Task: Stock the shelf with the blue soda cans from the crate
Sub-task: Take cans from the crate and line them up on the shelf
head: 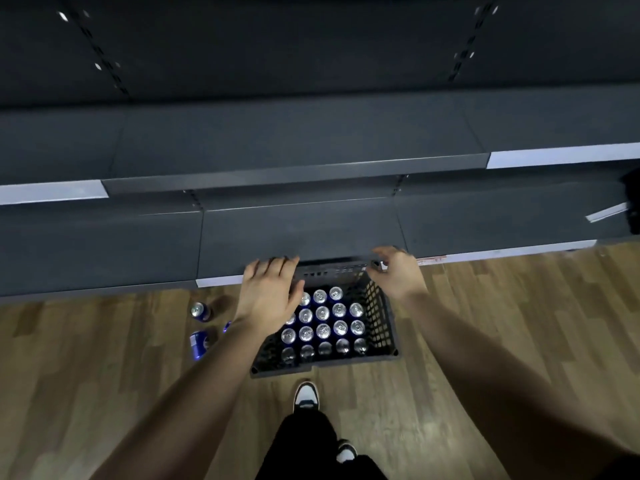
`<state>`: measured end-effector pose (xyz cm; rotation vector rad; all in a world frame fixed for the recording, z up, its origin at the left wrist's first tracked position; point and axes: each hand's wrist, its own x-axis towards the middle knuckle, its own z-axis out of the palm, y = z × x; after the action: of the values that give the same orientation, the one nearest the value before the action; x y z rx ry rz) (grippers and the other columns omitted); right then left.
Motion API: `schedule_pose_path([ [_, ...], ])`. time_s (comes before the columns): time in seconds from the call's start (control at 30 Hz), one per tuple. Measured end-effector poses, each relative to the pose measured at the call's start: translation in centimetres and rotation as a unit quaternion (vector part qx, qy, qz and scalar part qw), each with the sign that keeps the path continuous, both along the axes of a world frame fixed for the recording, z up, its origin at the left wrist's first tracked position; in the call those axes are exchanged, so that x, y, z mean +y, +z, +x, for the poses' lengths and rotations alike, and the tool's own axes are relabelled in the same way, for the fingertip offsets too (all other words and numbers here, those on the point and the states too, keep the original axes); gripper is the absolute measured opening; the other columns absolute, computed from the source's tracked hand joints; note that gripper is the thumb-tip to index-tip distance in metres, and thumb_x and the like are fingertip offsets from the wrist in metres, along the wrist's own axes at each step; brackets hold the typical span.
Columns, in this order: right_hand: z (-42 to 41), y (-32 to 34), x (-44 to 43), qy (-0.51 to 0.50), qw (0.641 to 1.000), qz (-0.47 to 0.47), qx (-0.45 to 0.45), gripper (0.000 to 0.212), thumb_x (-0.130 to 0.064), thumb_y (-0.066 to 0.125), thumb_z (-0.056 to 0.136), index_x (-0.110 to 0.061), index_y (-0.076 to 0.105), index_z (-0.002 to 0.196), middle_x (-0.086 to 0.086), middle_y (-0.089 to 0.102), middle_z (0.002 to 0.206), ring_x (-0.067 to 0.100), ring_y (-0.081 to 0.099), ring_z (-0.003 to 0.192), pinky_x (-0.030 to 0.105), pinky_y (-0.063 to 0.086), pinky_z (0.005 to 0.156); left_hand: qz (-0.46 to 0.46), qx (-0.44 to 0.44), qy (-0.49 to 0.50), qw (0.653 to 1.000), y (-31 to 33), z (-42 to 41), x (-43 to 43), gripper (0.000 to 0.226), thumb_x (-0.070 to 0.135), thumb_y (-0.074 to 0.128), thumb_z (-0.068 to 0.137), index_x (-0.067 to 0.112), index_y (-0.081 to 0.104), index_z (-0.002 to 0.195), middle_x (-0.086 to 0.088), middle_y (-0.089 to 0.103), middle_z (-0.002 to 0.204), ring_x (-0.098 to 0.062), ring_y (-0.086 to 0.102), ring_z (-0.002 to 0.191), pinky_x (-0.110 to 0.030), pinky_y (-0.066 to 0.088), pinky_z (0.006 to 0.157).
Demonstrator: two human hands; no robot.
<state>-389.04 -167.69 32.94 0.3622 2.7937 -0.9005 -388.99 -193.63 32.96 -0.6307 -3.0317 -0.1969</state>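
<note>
Past the shoe (pixel 306 396), left hand (pixel 268 296) and right hand (pixel 398 271) hovered open, empty, over the crate (pixel 381 317) — it seemed best to grip one can (pixel 322 312) by its sides, shelf (pixel 301 233) at twelve o'clock.

Shop aisle, retail shelving. Dark metal shelves (pixel 294 140) in tiers run across the view from 9 to 3 o'clock. The back panel (pixel 277 46) at 12 o'clock carries two slotted uprights (pixel 100 50), the sort that take adjustable brackets. White label strips (pixel 52 192) sit on shelf front edges at 9 and 3 o'clock, with another along the bottom shelf's edge toward 3 o'clock. Wood-plank floor (pixel 104 358) spans 8 through 4 o'clock. A black plastic crate (pixel 381 313) stands at centre on the floor, against the bottom shelf, packed with upright cans (pixel 322 313) in rows. Loose cans (pixel 200 311) lie on the floor beside it, toward 9 o'clock.
</note>
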Motion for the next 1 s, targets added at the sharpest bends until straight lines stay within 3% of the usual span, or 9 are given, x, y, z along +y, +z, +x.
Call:
schedule_pose_path([
  [0.13, -1.3, -7.4, 0.9, -0.001, 1.000, 0.008, -0.018, 0.035, -0.024, 0.066, 0.086, -0.014, 0.066, 0.119, 0.007, 0.066, 0.117, 0.021, 0.064, 0.101, 0.020, 0.042, 0.081, -0.003, -0.005, 0.000, 1.000, -6.7, -2.3, 0.9, 0.053, 0.043, 0.033, 0.089, 0.013, 0.060, 0.124, -0.004, 0.067, 0.111, -0.026, 0.061, 0.101, -0.041, 0.039, 0.096],
  [0.27, -2.0, -17.2, 2.0, -0.004, 0.999, 0.003, -0.043, 0.036, -0.021, 0.067, 0.086, -0.016, 0.064, 0.121, 0.006, 0.069, 0.113, 0.023, 0.066, 0.097, 0.022, 0.046, 0.080, -0.001, -0.005, -0.009, 1.000, -16.2, -3.5, 1.9, 0.052, 0.042, 0.035, 0.089, 0.013, 0.061, 0.123, -0.004, 0.065, 0.116, -0.025, 0.060, 0.105, -0.041, 0.040, 0.097],
  [0.4, -2.1, -28.2, 3.3, 0.005, 0.998, 0.010, -0.058, 0.042, -0.023, 0.067, 0.086, -0.013, 0.061, 0.127, 0.007, 0.064, 0.124, 0.024, 0.064, 0.106, 0.028, 0.049, 0.092, -0.004, -0.015, -0.025, 1.000, -27.1, -4.0, 2.8, 0.050, 0.041, 0.037, 0.089, 0.013, 0.060, 0.123, -0.004, 0.064, 0.117, -0.025, 0.060, 0.105, -0.040, 0.033, 0.099],
  [0.5, -2.1, -35.5, 4.5, 0.003, 0.996, 0.012, -0.087, 0.046, -0.024, 0.068, 0.086, -0.013, 0.058, 0.130, 0.007, 0.067, 0.118, 0.019, 0.065, 0.094, 0.023, 0.047, 0.079, -0.012, -0.031, -0.028, 0.999, -34.4, -4.2, 3.4, 0.051, 0.043, 0.035, 0.090, 0.014, 0.060, 0.124, -0.004, 0.064, 0.120, -0.025, 0.060, 0.106, -0.040, 0.034, 0.099],
  [0.57, -2.1, -39.5, 5.1, 0.005, 0.995, 0.012, -0.103, 0.050, -0.026, 0.069, 0.085, -0.014, 0.056, 0.132, 0.008, 0.066, 0.120, 0.020, 0.064, 0.097, 0.026, 0.049, 0.080, -0.019, -0.049, -0.027, 0.998, -38.4, -4.1, 3.8, 0.054, 0.045, 0.033, 0.090, 0.014, 0.059, 0.127, -0.005, 0.061, 0.126, -0.025, 0.060, 0.108, -0.042, 0.036, 0.101],
  [0.67, -2.3, -44.2, 5.5, 0.011, 0.993, 0.015, -0.114, 0.053, -0.028, 0.070, 0.083, -0.015, 0.056, 0.132, 0.007, 0.061, 0.129, 0.025, 0.058, 0.115, 0.030, 0.048, 0.091, -0.042, -0.076, -0.024, 0.996, -43.0, -4.0, 4.3, 0.060, 0.049, 0.031, 0.089, 0.014, 0.055, 0.131, -0.009, 0.054, 0.135, -0.028, 0.057, 0.113, -0.047, 0.040, 0.102],
  [0.8, -3.1, -48.6, 5.5, 0.011, 0.991, 0.024, -0.132, 0.054, -0.028, 0.070, 0.082, -0.016, 0.054, 0.133, 0.010, 0.061, 0.124, 0.026, 0.060, 0.107, 0.030, 0.049, 0.081, -0.043, -0.072, -0.025, 0.996, -47.2, -4.1, 4.6, 0.059, 0.047, 0.032, 0.088, 0.011, 0.056, 0.128, -0.012, 0.054, 0.134, -0.030, 0.057, 0.110, -0.049, 0.042, 0.099],
  [1.0, -4.2, -53.5, 5.4, 0.017, 0.986, 0.035, -0.162, 0.072, -0.029, 0.077, 0.078, -0.015, 0.044, 0.141, 0.008, 0.053, 0.135, 0.026, 0.054, 0.118, 0.031, 0.047, 0.093, -0.026, -0.024, -0.024, 0.999, -51.5, -4.7, 4.2, 0.052, 0.043, 0.039, 0.087, 0.011, 0.058, 0.124, -0.010, 0.057, 0.129, -0.025, 0.046, 0.108, -0.044, 0.042, 0.096],
])
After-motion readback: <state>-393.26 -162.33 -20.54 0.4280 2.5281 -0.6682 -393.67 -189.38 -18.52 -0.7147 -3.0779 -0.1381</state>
